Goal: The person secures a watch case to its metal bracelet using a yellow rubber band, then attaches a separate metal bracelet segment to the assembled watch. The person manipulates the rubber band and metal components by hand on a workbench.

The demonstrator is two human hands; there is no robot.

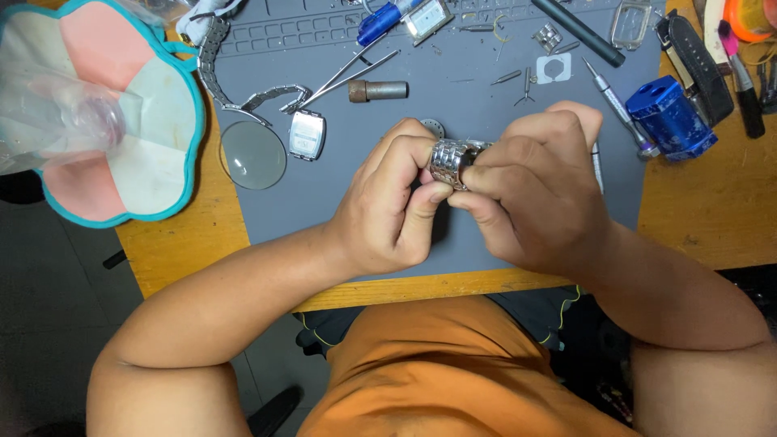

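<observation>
Both my hands meet over the grey work mat (486,73), pinching a silver metal watch bracelet (450,160) between them. My left hand (392,202) grips its left side with thumb and fingers curled. My right hand (534,190) closes over its right end, hiding most of that part. A thin tool seems to poke out behind my right hand, but it is mostly hidden.
On the mat lie a square watch case (307,134), a round glass lens (252,154), another metal band (214,61), tweezers (340,77), a small cylinder (379,90), a blue block tool (670,118) and screwdrivers. A flower-shaped pad (154,121) sits left on the wooden table.
</observation>
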